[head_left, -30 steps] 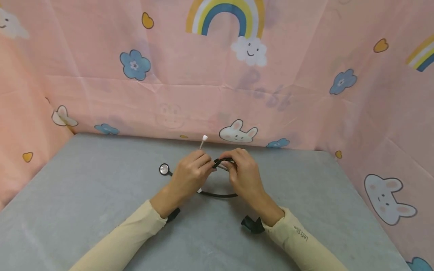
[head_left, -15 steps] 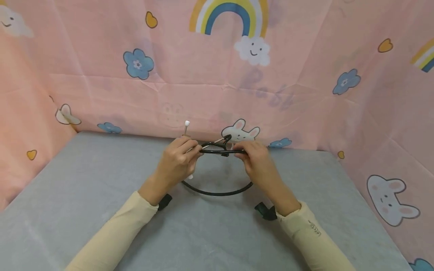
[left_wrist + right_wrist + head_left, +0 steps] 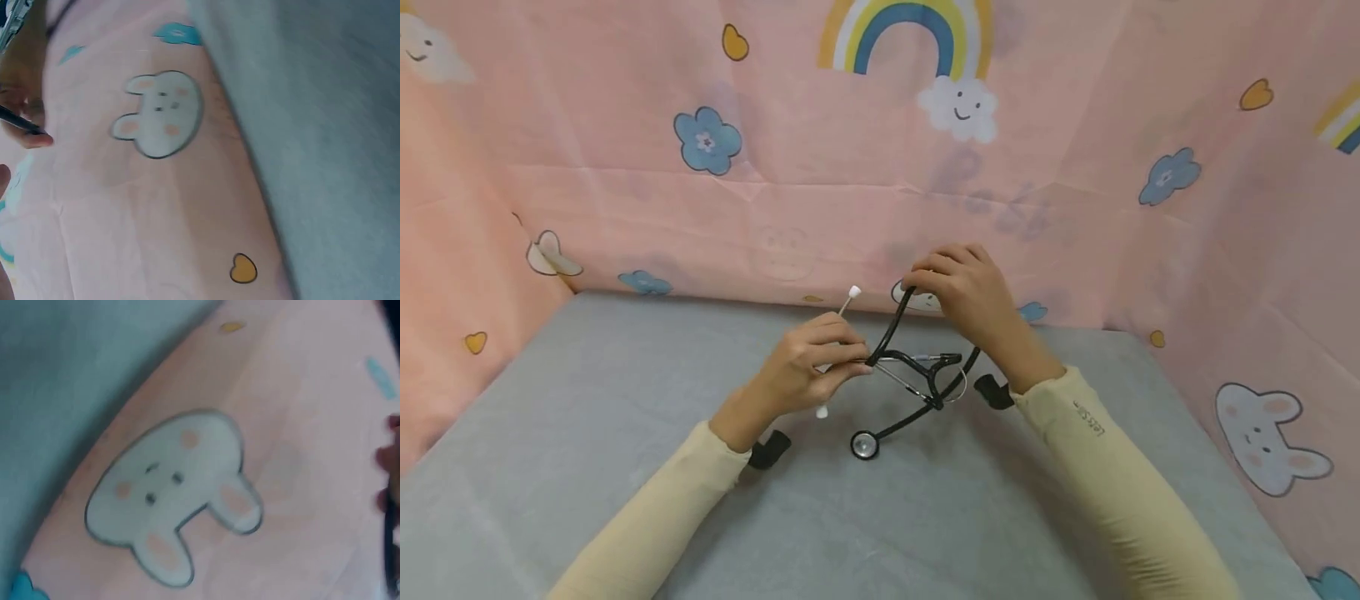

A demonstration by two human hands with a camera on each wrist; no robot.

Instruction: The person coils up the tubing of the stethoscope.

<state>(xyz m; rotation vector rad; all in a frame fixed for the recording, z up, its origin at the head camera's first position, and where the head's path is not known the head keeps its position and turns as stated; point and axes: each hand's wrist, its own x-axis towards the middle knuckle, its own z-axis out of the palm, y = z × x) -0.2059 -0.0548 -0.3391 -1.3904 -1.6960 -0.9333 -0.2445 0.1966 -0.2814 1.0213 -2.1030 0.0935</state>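
A black stethoscope (image 3: pixel 892 329) hangs between my two hands above the grey table. My left hand (image 3: pixel 801 362) pinches it near the metal ear tubes, fingers bent against the thumb. One white ear tip (image 3: pixel 854 292) sticks up behind that hand, and another white tip (image 3: pixel 822 412) shows below it. Raised higher on the right, my right hand (image 3: pixel 970 292) grips a stretch of black tubing, which bends down from its fingertips. The round silver chest piece (image 3: pixel 865 445) dangles at the lower end. In the left wrist view, the right hand (image 3: pixel 25 119) appears at the left edge with the tubing.
The grey table (image 3: pixel 587 400) spreads beneath both hands. Behind it and along the sides hangs a pink printed cloth (image 3: pixel 820 192) with rabbits, flowers and rainbows. Black wrist-worn pieces (image 3: pixel 770 450) sit under the cream sleeves (image 3: pixel 647 500).
My right hand has risen, lifting the tubing into a tall bend. The chest piece, hidden half a second ago, now hangs in front near the middle. The left hand has shifted slightly right.
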